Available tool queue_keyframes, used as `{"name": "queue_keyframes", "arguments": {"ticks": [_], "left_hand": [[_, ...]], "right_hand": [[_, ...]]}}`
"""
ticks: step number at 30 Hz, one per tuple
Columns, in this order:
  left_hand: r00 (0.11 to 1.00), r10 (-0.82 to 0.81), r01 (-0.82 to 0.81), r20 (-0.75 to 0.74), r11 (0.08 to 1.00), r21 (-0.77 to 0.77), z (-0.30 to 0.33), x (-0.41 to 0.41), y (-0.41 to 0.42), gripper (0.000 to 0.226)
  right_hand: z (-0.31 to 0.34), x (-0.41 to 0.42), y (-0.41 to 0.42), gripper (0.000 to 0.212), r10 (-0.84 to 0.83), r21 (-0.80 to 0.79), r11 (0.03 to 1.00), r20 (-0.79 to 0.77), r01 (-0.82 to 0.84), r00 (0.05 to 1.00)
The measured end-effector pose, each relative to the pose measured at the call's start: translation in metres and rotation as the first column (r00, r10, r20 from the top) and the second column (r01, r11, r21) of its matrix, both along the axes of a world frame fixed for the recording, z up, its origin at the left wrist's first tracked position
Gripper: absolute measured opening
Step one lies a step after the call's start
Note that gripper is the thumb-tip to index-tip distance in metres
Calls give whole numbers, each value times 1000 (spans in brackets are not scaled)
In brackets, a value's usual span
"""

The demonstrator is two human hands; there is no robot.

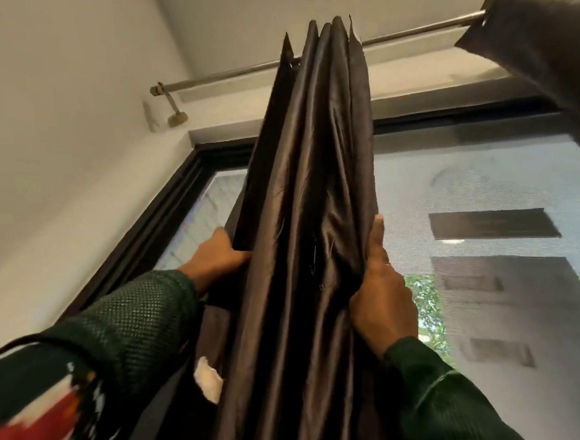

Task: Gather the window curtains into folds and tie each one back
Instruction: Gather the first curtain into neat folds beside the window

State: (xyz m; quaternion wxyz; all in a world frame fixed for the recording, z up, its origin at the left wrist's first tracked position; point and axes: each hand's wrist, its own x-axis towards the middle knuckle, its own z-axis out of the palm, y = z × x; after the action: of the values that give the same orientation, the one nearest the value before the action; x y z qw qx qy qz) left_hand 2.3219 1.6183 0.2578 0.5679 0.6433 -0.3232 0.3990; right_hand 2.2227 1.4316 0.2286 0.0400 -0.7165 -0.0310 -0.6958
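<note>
My left hand [218,253] grips the left edge and my right hand [381,288] clamps the right edge of the dark brown satin curtain [307,193], gathered into vertical folds and hanging from the silver metal rod [223,74] near its left end.

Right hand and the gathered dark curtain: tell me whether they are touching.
Touching. The head view shows the right hand pressed against the gathered curtain's right edge, thumb lying up along the folds, no gap between them.
</note>
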Motion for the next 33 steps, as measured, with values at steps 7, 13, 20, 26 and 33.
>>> {"name": "queue_keyframes", "arguments": {"ticks": [7,13,20,26,33], "left_hand": [[996,-67,85,61,931,-355,26,-41,-26,39],[909,20,23,416,995,-97,54,-151,-144,26],[851,-56,-8,522,993,119,38,-267,-234,26],[934,-90,84,345,996,32,7,-260,-253,41],[858,-499,501,126,865,10,9,-240,-206,71]], "right_hand": [[5,-46,-50,92,-109,-59,992,22,110,994],[22,-124,-105,84,-215,0,977,42,215,976],[22,-199,-175,46,5,75,997,-58,-1,998],[2,-198,-159,43,603,287,747,88,-600,793],[-25,-163,-107,23,351,-90,923,-198,-373,915]]}}
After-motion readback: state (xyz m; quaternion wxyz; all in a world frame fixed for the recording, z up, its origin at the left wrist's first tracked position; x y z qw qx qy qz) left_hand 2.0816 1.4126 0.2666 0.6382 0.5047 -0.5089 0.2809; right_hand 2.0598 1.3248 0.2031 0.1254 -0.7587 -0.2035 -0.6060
